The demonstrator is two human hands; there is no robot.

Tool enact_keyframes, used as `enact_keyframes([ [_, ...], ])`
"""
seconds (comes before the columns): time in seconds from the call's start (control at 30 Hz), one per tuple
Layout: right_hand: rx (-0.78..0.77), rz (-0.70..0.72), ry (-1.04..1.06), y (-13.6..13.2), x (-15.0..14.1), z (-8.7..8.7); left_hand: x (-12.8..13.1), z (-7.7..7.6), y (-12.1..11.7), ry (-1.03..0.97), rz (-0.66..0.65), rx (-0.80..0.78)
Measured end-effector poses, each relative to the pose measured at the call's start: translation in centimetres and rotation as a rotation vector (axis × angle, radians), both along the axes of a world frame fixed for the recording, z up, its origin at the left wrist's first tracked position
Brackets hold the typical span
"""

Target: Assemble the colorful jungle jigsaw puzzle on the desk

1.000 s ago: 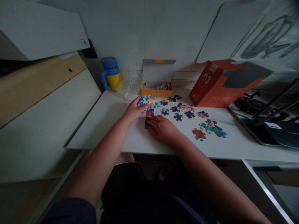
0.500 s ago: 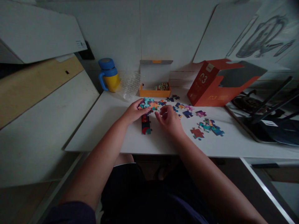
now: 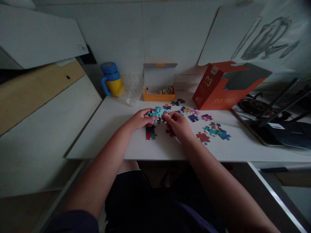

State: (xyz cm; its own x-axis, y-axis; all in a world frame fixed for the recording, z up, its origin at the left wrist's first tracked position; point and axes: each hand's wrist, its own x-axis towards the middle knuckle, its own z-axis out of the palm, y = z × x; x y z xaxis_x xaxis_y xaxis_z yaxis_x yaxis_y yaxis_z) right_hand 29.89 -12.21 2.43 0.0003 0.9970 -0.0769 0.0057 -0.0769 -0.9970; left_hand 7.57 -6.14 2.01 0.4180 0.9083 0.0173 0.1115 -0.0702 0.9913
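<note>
Between my two hands is a cluster of turquoise jigsaw puzzle pieces (image 3: 159,111). My left hand (image 3: 140,119) is closed on its left side, thumb in front. With thumb and finger pinched, my right hand (image 3: 177,122) grips the right side of the cluster. Below my left hand, a joined strip of dark and red puzzle pieces (image 3: 150,133) lies on the white table (image 3: 109,142). A brown-red piece (image 3: 170,131) lies partly hidden beside my right hand. Further right are another brown-red piece (image 3: 203,137) and a joined blue-green group (image 3: 217,130).
Several loose puzzle pieces (image 3: 193,117) lie beyond my right hand. At the back stand an open orange box (image 3: 159,97) with pieces in it, bubble wrap (image 3: 133,90), a blue-yellow mug (image 3: 114,84) and a large red-orange box (image 3: 218,94). A dark metal rack (image 3: 279,129) is at the right.
My right hand has moved left to meet the pieces at my left hand and now pinches them. The turquoise cluster has shifted right and tilted. A brown-red piece shows below my right hand.
</note>
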Motion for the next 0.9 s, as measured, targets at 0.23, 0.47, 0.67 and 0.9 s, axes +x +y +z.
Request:
enact_keyframes([
  [0.23,-0.012,0.007,0.034,0.1,0.0,-0.1,0.1,0.5,-0.2,0.039,0.020,0.046],
  [0.47,-0.005,0.024,0.026,-0.2,-0.1,0.4,0.3,0.1,-0.2,0.060,-0.047,-0.006],
  [0.67,0.018,-0.038,0.013,0.3,-0.1,-0.2,-0.1,0.4,-0.1,0.116,-0.009,0.045],
  [0.9,0.133,-0.255,0.015,0.6,4.5,0.4,-0.5,0.6,0.1,0.078,0.086,0.075],
])
